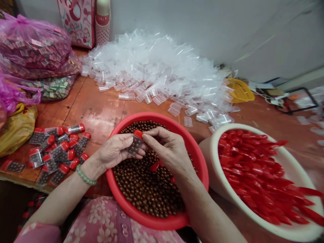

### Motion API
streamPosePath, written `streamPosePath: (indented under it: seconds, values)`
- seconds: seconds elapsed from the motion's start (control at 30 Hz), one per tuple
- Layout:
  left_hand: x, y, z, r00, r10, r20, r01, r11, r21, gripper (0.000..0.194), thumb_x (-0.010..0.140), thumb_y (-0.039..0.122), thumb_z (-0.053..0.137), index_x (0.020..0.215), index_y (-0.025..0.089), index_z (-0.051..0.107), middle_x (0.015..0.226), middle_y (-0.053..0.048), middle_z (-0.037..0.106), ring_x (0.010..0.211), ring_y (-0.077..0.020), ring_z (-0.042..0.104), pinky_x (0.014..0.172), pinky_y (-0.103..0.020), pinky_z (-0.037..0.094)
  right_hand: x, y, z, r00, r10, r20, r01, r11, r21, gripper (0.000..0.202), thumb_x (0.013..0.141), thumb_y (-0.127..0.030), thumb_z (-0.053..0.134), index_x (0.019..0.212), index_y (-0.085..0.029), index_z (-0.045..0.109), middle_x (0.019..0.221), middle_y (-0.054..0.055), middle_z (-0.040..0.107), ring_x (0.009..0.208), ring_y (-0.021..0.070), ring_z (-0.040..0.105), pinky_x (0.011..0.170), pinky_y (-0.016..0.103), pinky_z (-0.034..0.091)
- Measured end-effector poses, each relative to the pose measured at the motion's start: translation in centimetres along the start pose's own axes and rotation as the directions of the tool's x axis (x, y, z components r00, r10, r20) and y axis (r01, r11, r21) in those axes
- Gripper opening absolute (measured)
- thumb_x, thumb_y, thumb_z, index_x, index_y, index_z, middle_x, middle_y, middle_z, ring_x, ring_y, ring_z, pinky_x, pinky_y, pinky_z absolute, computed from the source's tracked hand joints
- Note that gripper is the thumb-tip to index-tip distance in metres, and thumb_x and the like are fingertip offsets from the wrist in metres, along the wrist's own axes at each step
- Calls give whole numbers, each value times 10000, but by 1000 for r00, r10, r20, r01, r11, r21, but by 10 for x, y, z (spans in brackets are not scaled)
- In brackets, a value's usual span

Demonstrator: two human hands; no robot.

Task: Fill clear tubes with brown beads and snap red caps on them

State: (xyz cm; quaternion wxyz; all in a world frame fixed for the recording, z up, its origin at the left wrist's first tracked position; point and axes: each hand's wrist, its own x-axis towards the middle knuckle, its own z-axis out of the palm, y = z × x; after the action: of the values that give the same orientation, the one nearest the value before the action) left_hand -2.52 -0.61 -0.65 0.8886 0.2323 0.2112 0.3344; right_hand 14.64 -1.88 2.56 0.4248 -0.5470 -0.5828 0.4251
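A small clear plastic container (133, 147) filled with brown balls is held above the basin, its red cap (138, 134) on its upper end. My left hand (118, 148) grips the container's body between thumb and fingers. At the cap, my right hand (168, 145) pinches with thumb and forefinger. Below both hands, a red basin (199, 162) holds many shiny brown balls (141, 184). Some red plastic pieces (155, 166) lie on the balls, partly hidden by my right hand.
Filled red-capped containers (59, 150) lie piled at left, beside plastic bags (37, 44). Empty clear tubes (157, 67) are heaped along the wall. A white tub (215, 158) of red caps (253, 172) stands at right, and a yellow basket (240, 90) sits behind it.
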Motion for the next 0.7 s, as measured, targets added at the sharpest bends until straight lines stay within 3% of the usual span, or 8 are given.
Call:
streamPosePath:
  seconds: [0.1,0.27,0.4,0.5,0.7]
  values:
    - [-2,-1,2,998,50,-26,-49,997,57,336,769,364,755,963,96,695,885,-99,713,733,-133,671,720,-245,537,0,-1,-1,1000,-17,26,17,1000,-8,161,840,-354,665,799,-199,686,674,-4,654,621,133,588,619,279,493]
    - [-4,-5,4,985,167,-34,-157,966,204,412,799,436,709,1071,129,685,897,-80,697,755,-119,639,726,-222,509,-5,0,5,985,-166,-52,164,986,-41,67,847,-256,659,862,-214,709,788,14,721,715,150,653,687,287,525]
    - [-5,-7,8,987,147,-62,-114,922,370,490,843,482,635,1218,167,618,923,-64,658,773,-126,619,707,-246,530,-7,4,9,974,-199,-107,197,980,-31,48,839,-244,667,841,-220,709,795,6,732,712,146,662,681,277,534]
    - [-5,-7,10,988,144,-64,-106,907,408,524,840,503,620,1230,153,601,893,-58,612,783,-138,603,609,-217,527,-7,6,7,975,-210,-73,208,977,-40,50,844,-231,663,851,-214,709,791,4,730,705,139,658,675,268,534]
    - [-5,-4,14,981,184,-69,-140,901,410,514,843,481,613,1206,118,605,911,-71,602,781,-134,595,573,-195,517,-5,3,-3,969,-246,6,245,964,-100,58,859,-205,650,832,-216,700,775,2,724,704,135,660,668,255,538]
